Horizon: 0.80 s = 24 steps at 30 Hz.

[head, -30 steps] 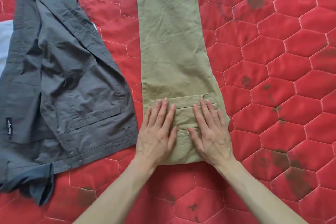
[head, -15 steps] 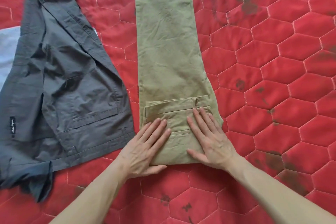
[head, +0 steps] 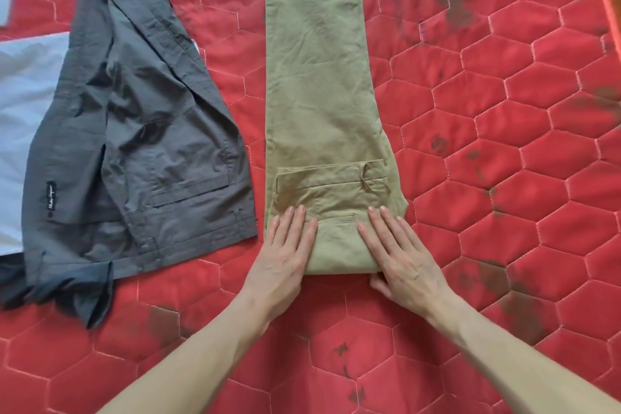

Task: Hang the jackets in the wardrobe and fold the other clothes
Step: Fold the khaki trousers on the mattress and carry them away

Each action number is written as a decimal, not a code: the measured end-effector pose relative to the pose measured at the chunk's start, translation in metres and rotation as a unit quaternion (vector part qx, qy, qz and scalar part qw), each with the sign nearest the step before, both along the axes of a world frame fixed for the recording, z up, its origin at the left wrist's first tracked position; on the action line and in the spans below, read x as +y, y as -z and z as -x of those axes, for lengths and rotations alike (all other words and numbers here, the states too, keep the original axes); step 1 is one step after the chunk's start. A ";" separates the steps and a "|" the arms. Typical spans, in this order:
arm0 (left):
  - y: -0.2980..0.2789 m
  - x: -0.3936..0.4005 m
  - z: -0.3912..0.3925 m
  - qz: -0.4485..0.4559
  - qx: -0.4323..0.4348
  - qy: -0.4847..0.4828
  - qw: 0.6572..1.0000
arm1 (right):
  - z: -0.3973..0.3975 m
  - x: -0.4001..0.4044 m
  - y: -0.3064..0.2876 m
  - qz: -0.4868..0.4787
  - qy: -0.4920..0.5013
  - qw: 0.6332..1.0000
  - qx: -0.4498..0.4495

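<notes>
Quilted red mattress (head: 504,131), creased khaki trousers (head: 319,77)

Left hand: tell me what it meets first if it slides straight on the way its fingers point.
The left hand lies flat on the trousers; sliding on, its fingers would likely meet the folded-over waistband first.

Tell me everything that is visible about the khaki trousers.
The khaki trousers are of wrinkled, cotton-like cloth. They lie flat on the red quilt, legs laid together and running out of the top of the view. The waistband end is folded over toward the legs, showing a belt loop and a welt pocket. The left hand and right hand press flat on this fold. The grey jacket lies beside them.
</notes>
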<state>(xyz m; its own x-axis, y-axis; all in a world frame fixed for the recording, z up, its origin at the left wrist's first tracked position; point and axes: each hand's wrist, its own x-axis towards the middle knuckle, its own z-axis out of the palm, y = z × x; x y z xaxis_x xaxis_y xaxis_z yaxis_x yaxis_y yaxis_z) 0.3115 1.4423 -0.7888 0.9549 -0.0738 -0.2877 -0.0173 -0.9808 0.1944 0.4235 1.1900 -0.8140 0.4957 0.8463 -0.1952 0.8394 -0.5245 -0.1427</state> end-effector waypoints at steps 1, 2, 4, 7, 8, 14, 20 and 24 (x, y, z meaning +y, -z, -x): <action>-0.006 0.002 -0.002 0.026 0.016 -0.013 0.999 | 0.002 0.002 -0.006 -0.001 0.020 1.000 -0.001; -0.013 0.004 -0.003 0.050 0.038 -0.023 0.998 | 0.005 0.002 -0.012 -0.010 0.034 0.999 -0.002; -0.028 0.012 -0.005 0.086 0.102 -0.025 0.991 | 0.007 0.001 -0.024 -0.045 0.038 0.998 -0.004; -0.053 0.022 -0.005 0.105 0.104 -0.022 0.989 | 0.003 -0.010 -0.046 -0.105 0.019 0.994 -0.003; -0.063 0.024 -0.005 0.105 0.105 -0.023 0.989 | 0.000 -0.014 -0.055 -0.120 0.009 0.993 0.000; -0.095 0.053 0.007 0.224 0.117 -0.107 0.962 | -0.008 -0.028 -0.104 -0.163 0.008 0.983 0.086; -0.087 0.082 0.015 0.470 0.134 -0.302 0.818 | -0.013 -0.019 -0.122 -0.223 0.191 0.927 0.233; -0.072 0.070 0.006 0.560 0.061 -0.413 0.716 | -0.027 0.007 -0.114 -0.294 0.344 0.840 0.298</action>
<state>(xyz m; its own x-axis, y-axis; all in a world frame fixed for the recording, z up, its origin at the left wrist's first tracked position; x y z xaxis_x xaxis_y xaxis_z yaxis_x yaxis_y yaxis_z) 0.3054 1.5119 -0.7166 0.7794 0.2510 -0.5740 0.5617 0.1259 0.8177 0.4507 1.1967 -0.7000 0.8694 0.4364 -0.2317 0.0530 -0.5487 -0.8344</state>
